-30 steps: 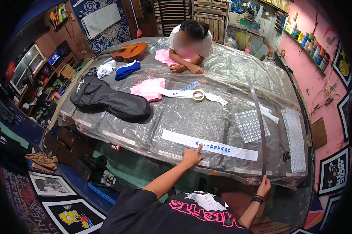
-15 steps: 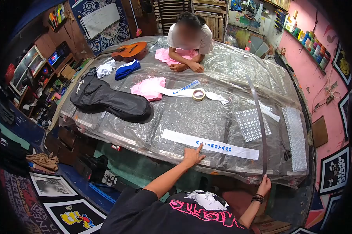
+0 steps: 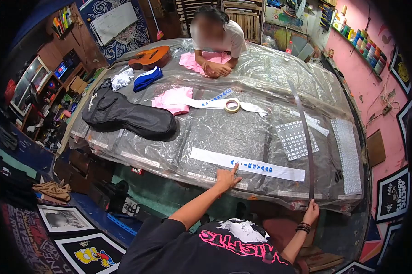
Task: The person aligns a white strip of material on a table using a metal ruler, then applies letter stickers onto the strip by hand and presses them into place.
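A white strip (image 3: 210, 157) with blue letters lies near the front edge of the plastic-covered table. My left hand (image 3: 227, 178) points at it, the index finger stretched onto the letters near their left end and the other fingers bent; it holds nothing. At the table's front edge my right hand (image 3: 311, 212) pinches the near end of a long dark metal ruler (image 3: 309, 160), which runs away across the table. Left of the ruler is a sheet of white letters (image 3: 295, 140); scissors (image 3: 338, 176) lie to its right.
Across the table a person (image 3: 217, 41) leans on the plastic. A black guitar bag (image 3: 128, 115), a guitar (image 3: 150, 58), pink cloth (image 3: 173, 100), blue cloth (image 3: 147, 78) and a tape roll (image 3: 232, 106) lie on the table (image 3: 224, 132). A patterned sheet (image 3: 346, 155) is at the right.
The view has shifted slightly. The person across the table has turned their head and moved their hands closer together. My hands keep their places at the strip and the ruler.
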`<state>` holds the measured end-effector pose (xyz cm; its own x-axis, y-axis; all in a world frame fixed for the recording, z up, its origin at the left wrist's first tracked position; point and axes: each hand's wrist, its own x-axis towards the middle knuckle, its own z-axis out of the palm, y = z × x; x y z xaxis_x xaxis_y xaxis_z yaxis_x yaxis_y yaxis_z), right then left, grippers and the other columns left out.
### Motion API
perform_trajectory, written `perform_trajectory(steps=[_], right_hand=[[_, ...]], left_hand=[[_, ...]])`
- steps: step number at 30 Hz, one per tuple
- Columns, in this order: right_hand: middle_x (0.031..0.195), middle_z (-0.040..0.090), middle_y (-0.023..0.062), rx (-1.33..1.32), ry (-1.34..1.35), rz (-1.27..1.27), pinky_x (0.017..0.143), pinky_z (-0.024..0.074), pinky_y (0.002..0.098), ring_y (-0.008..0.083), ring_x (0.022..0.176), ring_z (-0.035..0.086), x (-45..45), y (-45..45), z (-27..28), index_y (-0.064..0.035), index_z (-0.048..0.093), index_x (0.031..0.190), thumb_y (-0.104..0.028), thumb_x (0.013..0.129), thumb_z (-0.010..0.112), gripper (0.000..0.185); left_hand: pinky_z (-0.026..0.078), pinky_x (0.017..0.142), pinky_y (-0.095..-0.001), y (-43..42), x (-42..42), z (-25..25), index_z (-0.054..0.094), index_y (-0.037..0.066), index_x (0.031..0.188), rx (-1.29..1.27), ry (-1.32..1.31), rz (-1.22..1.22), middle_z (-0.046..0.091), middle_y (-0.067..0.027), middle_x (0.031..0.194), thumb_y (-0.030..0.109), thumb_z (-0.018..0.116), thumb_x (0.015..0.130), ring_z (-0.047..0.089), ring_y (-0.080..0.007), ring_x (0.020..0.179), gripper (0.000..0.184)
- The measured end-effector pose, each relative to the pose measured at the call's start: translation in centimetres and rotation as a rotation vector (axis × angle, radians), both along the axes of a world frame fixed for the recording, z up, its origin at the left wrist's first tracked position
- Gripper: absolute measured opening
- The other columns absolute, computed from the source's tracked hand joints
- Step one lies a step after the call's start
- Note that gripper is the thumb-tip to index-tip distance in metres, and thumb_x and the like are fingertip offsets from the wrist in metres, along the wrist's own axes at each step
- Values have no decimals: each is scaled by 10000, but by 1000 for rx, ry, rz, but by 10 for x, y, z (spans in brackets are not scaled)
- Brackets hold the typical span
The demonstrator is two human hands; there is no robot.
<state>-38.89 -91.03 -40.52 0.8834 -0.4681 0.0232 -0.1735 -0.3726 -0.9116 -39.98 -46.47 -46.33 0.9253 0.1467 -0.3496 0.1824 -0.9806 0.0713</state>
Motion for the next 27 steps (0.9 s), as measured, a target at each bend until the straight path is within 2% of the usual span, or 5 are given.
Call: perform_trajectory(steps=[4, 6, 11, 20, 27], right_hand=[[671, 522, -27, -11, 9, 11, 580, 375, 280, 83, 624, 454, 3, -12, -20, -14, 627, 815, -376, 1023, 637, 418], [700, 536, -23, -7, -20, 25, 590, 388, 278, 80, 640, 461, 4, -12, -19, -7, 629, 825, -368, 1023, 637, 412], [754, 581, -20, 2, -21, 41, 612, 420, 271, 83, 673, 507, 3, -11, -17, 11, 674, 900, -322, 1018, 650, 354], [689, 525, -57, 119, 3, 19, 593, 368, 223, 44, 630, 466, 1, 2, -3, -68, 653, 830, -334, 1017, 662, 325], [691, 527, -52, 111, -7, 26, 594, 369, 261, 59, 638, 460, 1, -3, -11, -45, 658, 838, -367, 1017, 659, 368]], left_hand=[[456, 763, -473, 1, 0, 0, 201, 265, 1642, -17, -3, -4, 747, -145, 915, 725, 407, 968, 714, -304, 811, 842], [479, 736, -491, 3, 0, -8, 191, 245, 1642, -33, -2, -33, 739, -183, 915, 733, 397, 965, 712, -351, 792, 860], [464, 759, -488, 2, 2, -13, 188, 221, 1644, -6, -29, -9, 749, -154, 928, 735, 408, 959, 719, -300, 813, 884], [468, 779, -500, 3, 3, -12, 182, 221, 1645, 1, -10, -22, 747, -169, 947, 756, 404, 946, 722, -312, 820, 907], [468, 791, -522, 3, 3, -6, 180, 218, 1646, -10, 0, -14, 746, -172, 929, 745, 401, 955, 723, -319, 813, 897]])
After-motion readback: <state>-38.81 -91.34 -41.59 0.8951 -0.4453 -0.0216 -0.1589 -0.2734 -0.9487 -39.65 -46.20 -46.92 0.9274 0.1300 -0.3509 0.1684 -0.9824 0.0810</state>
